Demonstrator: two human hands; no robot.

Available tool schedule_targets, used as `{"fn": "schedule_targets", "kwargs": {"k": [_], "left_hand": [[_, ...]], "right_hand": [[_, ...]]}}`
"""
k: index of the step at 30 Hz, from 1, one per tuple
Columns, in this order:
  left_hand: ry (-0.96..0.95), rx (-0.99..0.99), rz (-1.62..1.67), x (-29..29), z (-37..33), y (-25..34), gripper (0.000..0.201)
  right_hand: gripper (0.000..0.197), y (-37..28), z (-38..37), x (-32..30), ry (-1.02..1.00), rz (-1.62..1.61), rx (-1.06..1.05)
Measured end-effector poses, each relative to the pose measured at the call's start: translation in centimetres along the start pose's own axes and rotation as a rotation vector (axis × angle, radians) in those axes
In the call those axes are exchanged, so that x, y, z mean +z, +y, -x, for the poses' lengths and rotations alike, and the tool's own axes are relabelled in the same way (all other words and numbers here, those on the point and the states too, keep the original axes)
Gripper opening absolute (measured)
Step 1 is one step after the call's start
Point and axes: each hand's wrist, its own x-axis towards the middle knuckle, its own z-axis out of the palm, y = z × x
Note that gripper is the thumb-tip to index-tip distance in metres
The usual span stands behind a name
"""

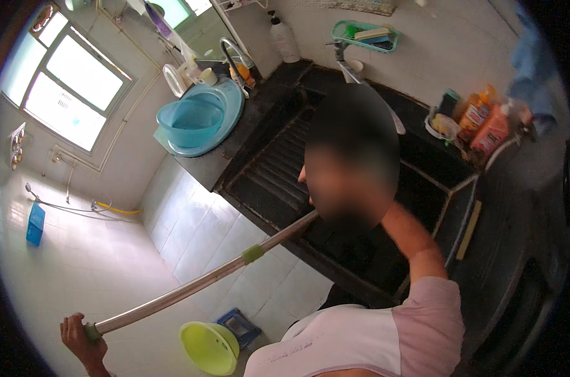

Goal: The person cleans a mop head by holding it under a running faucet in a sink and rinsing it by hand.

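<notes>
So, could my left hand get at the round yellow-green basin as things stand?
Probably not without letting go: your left hand is closed around the green end of a silver metal pole, though nothing visible covers the basin.

Washboard (266, 179) open from above; pole (178, 293) crosses counter's (217, 160) front edge, basin (191, 130) blocks left end, bottles (491, 131) back edge at right.

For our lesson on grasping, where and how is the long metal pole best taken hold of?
Probably grip the metal pole from above, between the left hand and the green collar: it is slender and bare there, leaving room to wrap around.
</notes>
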Motion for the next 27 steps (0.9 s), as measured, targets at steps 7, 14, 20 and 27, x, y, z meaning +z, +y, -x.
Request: {"fn": "schedule_targets", "kwargs": {"k": [7,14,20,27], "left_hand": [[-0.224,-0.227,-0.103,2.8,-2.6,-0.8,0.02],[-0.186,-0.24,-0.172,1.0,-4.9,-0.4,0.021],[-0.143,-0.152,-0.209,2.4,-4.6,1.0,0.023],[0.077,-0.084,-0.223,3.9,-5.1,-1.0,0.015]], "right_hand": [[0.051,18.1,-13.4,-9.8,0.258,0.717,0.323],[0.053,23.0,-19.4,-13.6,0.142,0.731,0.496],[0.017,21.7,-12.7,-15.4,0.036,1.013,0.561],[0.023,3.8,0.7,-10.9,0.13,0.179,0.522]]}}
